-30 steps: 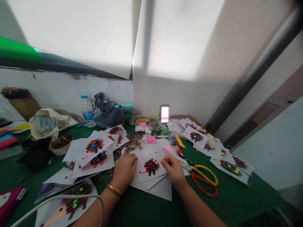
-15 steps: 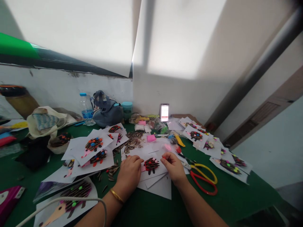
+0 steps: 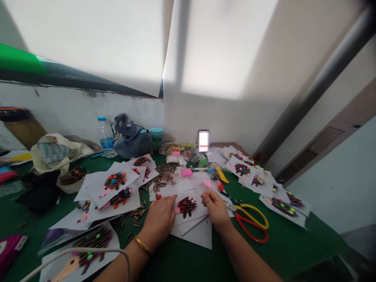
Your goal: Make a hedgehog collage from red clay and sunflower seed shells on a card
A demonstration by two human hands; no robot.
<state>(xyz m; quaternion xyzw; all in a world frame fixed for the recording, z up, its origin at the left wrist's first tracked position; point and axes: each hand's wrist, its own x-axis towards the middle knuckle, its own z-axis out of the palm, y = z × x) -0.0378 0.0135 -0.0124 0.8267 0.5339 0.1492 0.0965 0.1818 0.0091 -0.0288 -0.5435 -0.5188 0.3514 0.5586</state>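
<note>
A small hedgehog figure [image 3: 187, 205] of dark striped seeds and red and pink clay lies on white paper [image 3: 202, 235] between my hands. My left hand [image 3: 161, 214] rests on the paper at the figure's left, fingers stretched out and holding nothing. Just beyond its knuckles is a small red clay ball [image 3: 159, 197]. My right hand [image 3: 216, 208] hovers to the right of the figure, with thumb and forefinger pinched together. Whatever is in that pinch is too small to make out. Pink clay lumps [image 3: 186, 172] sit behind the figure.
Scissors [image 3: 252, 221] with red and yellow handles lie right of my right hand. Sunflower seeds [image 3: 164, 176] are heaped behind my left hand. Finished hedgehog pictures [image 3: 114, 182] are stacked at left, more pictures [image 3: 282, 207] at right. A white cable [image 3: 88, 249] crosses the lower left.
The fingers of my left hand have straightened a little, and the red clay ball beyond them shows more clearly. My right hand stays pinched in nearly the same place; the red at its fingertips no longer shows.
</note>
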